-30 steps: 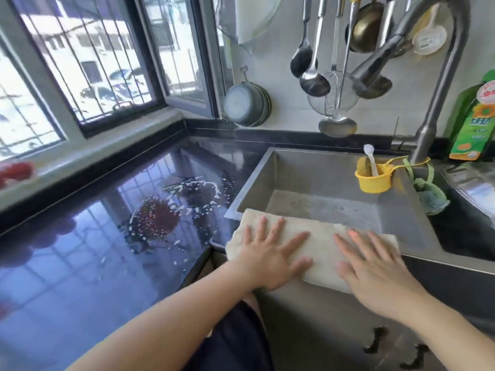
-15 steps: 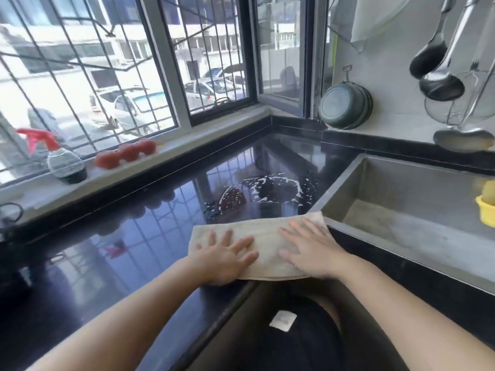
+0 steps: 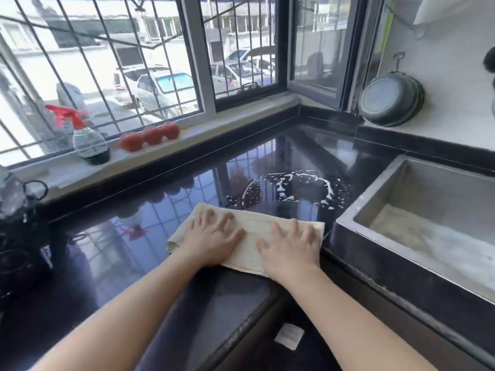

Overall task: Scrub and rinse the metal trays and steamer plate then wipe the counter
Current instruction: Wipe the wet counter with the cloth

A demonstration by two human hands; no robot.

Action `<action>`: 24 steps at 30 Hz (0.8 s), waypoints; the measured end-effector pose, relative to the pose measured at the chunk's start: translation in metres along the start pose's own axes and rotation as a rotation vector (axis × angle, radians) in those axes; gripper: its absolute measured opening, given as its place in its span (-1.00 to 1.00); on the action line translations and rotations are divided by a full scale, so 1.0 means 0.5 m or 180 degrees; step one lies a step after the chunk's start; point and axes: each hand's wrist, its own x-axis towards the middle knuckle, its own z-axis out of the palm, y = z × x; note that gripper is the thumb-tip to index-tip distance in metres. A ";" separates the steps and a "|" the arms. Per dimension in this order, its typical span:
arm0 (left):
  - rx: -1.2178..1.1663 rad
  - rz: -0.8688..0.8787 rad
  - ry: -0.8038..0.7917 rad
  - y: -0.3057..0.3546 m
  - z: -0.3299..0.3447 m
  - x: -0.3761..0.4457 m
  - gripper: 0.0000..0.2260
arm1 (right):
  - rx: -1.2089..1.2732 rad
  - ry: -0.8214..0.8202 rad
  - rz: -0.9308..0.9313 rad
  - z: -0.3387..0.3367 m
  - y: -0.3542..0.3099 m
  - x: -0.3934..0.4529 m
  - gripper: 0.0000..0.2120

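1. Folded pale cloth (image 3: pixel 251 236) flat on the glossy black surface (image 3: pixel 150 218), just below the centre of the frame, near the front edge.
2. Left hand (image 3: pixel 211 243) flat on the cloth's left half, fingers straight and spread, gripping nothing.
3. Right hand (image 3: pixel 290 249) flat on the cloth's right half, fingers likewise straight and spread, pressing down.
4. Ring of white suds (image 3: pixel 300 190) on the surface just above the cloth, right of centre, apart from the cloth's upper edge.
5. Steel sink (image 3: pixel 348 223) at the right edge of the frame, its near-left corner just beside the cloth's right end; some foam on the basin floor.
6. Three red tomatoes (image 3: pixel 150 136) in a row on the pale window sill (image 3: pixel 214 124), upper left of centre.
7. Spray bottle (image 3: pixel 89 143) with a red trigger upright on the same sill, left of the tomatoes.
8. Dark round pan (image 3: pixel 391 101) hanging on the wall, upper right.
9. Barred window (image 3: pixel 134 62) across the top, parked cars beyond.
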 end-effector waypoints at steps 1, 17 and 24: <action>0.0041 0.0108 -0.0067 0.001 -0.003 0.028 -0.34 | -0.0018 -0.0003 0.0079 -0.001 -0.006 0.009 -0.36; 0.0136 0.1818 -0.0288 0.288 0.002 0.485 -0.31 | -0.0422 -0.0075 0.1342 -0.062 0.153 0.265 -0.33; -0.0584 0.1858 -0.0344 0.451 0.014 0.653 -0.47 | 0.0267 0.0271 0.1453 -0.066 0.335 0.510 -0.44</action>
